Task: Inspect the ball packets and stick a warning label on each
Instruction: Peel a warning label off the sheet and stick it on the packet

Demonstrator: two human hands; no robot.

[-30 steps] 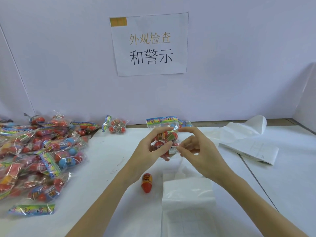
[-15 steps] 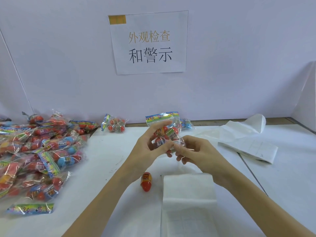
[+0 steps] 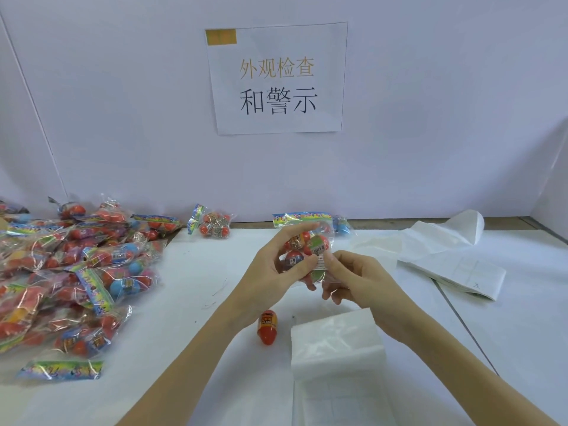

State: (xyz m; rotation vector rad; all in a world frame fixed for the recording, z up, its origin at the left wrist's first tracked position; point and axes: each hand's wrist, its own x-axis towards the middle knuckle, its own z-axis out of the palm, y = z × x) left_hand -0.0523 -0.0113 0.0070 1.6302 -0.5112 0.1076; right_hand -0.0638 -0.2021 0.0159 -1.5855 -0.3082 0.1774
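Packet (image 3: 307,241) of coloured balls sits raised above the white table (image 3: 190,272), in front of you. Your left hand (image 3: 273,269) curls round it, thumb across its front and fingers behind. Your right hand (image 3: 356,278) presses a small white label (image 3: 320,262) onto the clear wrap with its fingertips. Below lie a red glue stick (image 3: 267,328) and a stack of label sheets (image 3: 336,342). More packets (image 3: 76,272) heap at your left.

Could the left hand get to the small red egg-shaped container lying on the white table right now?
Probably not at once: the left hand is gripping the clear ball packet. The small red egg-shaped container lies uncovered just below that wrist.
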